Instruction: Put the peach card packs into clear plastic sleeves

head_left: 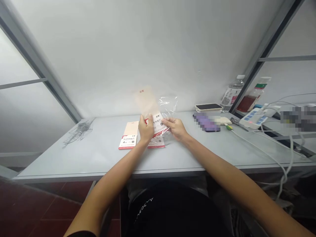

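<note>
My left hand [146, 129] is closed around a cream, white and red ruler set packet [159, 124], raised and tilted above the table. The packet's blurred cream upper part [146, 100] leans up to the left. In my right hand [177, 128], thumb and fingers pinch a clear plastic bag [169, 105] beside the packet's right edge. The bag overlaps the lower part of the packet; how far the packet sits inside it I cannot tell. A second ruler set packet [128, 135] lies flat left of my left hand. Another packet [156, 142] lies beneath, mostly covered.
On the light grey table [98, 158] lie a phone on a white box [208, 107], a partly pixelated purple item [206, 121] and a power strip [254, 118] with white cables. Two bottles [233, 93] stand at the back right. Dark hair-like scribbling [80, 130] marks the left side.
</note>
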`<state>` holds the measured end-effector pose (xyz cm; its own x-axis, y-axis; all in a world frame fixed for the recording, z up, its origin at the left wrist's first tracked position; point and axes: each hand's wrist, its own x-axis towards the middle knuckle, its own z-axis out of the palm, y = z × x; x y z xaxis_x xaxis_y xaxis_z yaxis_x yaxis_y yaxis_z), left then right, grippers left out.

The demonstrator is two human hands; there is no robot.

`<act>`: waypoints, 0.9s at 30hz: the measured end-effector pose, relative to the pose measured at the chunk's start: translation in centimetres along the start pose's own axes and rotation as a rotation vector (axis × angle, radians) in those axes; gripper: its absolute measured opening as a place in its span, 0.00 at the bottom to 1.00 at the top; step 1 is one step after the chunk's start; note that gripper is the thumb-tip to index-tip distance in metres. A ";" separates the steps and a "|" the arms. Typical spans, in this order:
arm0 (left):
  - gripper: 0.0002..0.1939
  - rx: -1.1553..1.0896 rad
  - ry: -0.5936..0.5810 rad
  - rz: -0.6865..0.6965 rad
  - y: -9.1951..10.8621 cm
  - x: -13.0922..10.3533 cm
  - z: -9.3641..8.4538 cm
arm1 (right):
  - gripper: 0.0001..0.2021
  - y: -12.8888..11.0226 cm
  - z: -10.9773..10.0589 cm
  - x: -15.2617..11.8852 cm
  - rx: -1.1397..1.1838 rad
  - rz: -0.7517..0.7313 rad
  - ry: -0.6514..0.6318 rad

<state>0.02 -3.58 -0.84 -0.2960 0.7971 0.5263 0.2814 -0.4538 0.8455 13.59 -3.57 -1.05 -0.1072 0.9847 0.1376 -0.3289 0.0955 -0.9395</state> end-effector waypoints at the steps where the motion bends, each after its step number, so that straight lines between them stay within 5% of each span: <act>1: 0.15 0.016 -0.043 -0.005 -0.1 0.0 0.0 | 0.16 0.0 -0.1 0.1 -0.005 -0.014 0.024; 9: 0.13 0.034 -0.326 -0.076 -0.3 0.4 0.0 | 0.16 -0.4 -0.9 0.6 0.017 -0.020 0.132; 18: 0.17 -0.159 -0.538 -0.238 -0.1 1.0 -0.6 | 0.17 -0.8 -1.6 0.6 0.011 0.031 0.113; 27: 0.20 -0.142 -0.447 -0.270 -0.8 1.8 -1.0 | 0.16 -0.9 -1.5 0.3 -0.028 0.078 0.011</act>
<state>-1.62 -2.18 -0.46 0.0852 0.9705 0.2257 0.1136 -0.2345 0.9655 15.24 -3.10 -0.60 -0.1215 0.9908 0.0601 -0.2938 0.0219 -0.9556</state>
